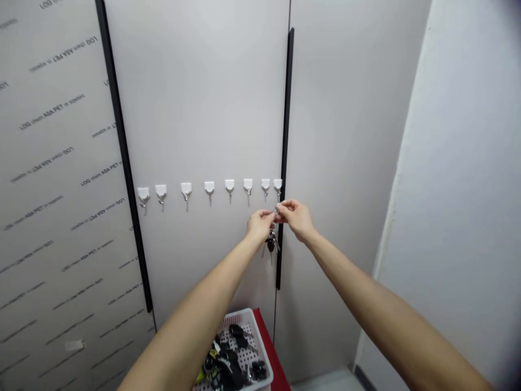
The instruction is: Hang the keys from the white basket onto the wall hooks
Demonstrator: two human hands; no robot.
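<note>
Two-handed handling of a bunch of keys (271, 243) in front of a pale cabinet door (203, 114), seen from the head. The bunch hangs directly beneath the meeting fingertips, below the rightmost hook (278, 185) in a row of eight white-backed hooks and just beside a black vertical handle (286, 136). The left hand (261, 224) has its thumb and fingers drawn together, pinching the upper end of the bunch; the right hand (296, 218) pinches a small fitting there between thumb and forefinger, its other fingers curled in. The fitting itself is too small to make out, and how far the keys stand from the door cannot be told. Below, a white perforated basket (266, 355) with more keys and dark fobs (236, 330) rests over a red surface (264, 339).

Note on technique: the step in hand appears to be fine work on the fitting, and it is best served by dividing the labour. One hand should steady the bunch while the other manipulates, both pinches remaining close together so that the fitting does not twist. The keys should hang freely, since a swinging blade could slip between the fingers or scrape the door. Fingertips are best placed at the edges of the fitting, leaving its opening in sight. A light, even pinch probably suffices; too loose a hold risks a drop.
</note>
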